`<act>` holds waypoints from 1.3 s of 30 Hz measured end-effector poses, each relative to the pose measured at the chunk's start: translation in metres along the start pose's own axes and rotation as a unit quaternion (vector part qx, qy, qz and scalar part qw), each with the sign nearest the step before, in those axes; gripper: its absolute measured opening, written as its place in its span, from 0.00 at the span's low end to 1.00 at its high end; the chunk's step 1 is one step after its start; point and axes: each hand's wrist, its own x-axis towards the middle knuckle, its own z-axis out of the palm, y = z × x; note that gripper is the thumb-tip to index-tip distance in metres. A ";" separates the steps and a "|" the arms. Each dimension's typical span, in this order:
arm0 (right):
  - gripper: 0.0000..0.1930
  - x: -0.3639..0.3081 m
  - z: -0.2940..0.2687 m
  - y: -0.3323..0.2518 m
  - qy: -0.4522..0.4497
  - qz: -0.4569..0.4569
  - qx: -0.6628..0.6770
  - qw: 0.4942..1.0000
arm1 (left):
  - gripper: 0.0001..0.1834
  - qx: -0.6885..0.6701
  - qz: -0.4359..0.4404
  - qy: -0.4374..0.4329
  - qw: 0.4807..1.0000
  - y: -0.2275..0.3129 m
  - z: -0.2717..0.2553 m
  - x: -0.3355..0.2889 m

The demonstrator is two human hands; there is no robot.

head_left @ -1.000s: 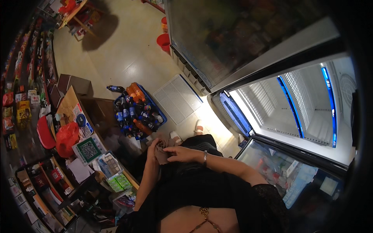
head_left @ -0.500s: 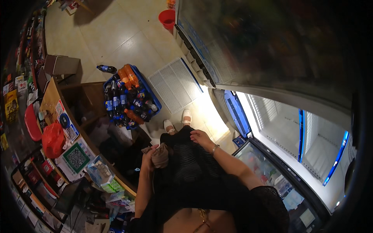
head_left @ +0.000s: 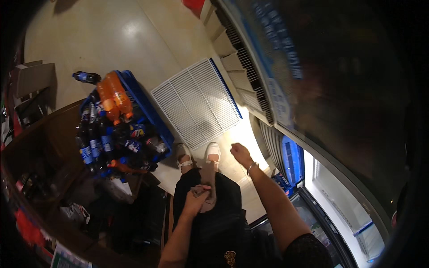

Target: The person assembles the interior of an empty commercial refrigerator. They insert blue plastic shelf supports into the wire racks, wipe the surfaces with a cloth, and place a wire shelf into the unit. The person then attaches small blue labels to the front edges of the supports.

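My left hand is closed around a beige-brown cloth, which hangs down in front of my dark clothing. Ahead and to the right, my right hand has its fingers curled in, and no object shows in it. A white wire shelf rack with a blue front strip lies flat on the tiled floor beyond my feet. Nearest on the right is the open fridge, its white inside lit and its large door swung outward.
To the left stands a blue crate heaped with dark and orange drink bottles. One dark bottle lies on the floor beside it. A wooden cabinet and an open cardboard box flank the left side.
The view has turned lower, toward the floor. The cloth, bunched before, now hangs longer from my left hand. My right hand has reached out from my body toward the fridge side, its fingers curling.
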 end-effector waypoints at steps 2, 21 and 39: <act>0.27 0.070 0.013 0.023 0.055 -0.079 -0.069 0.993 | 0.07 -0.006 0.041 -0.018 0.999 0.004 0.014 0.031; 0.19 0.306 0.011 -0.002 0.354 -0.128 -0.124 0.918 | 0.03 -0.017 -0.069 -0.038 0.997 0.003 -0.002 0.096; 0.15 0.058 0.000 -0.178 -0.062 -0.134 0.124 0.981 | 0.19 -0.120 0.069 -0.031 0.990 0.025 -0.023 0.046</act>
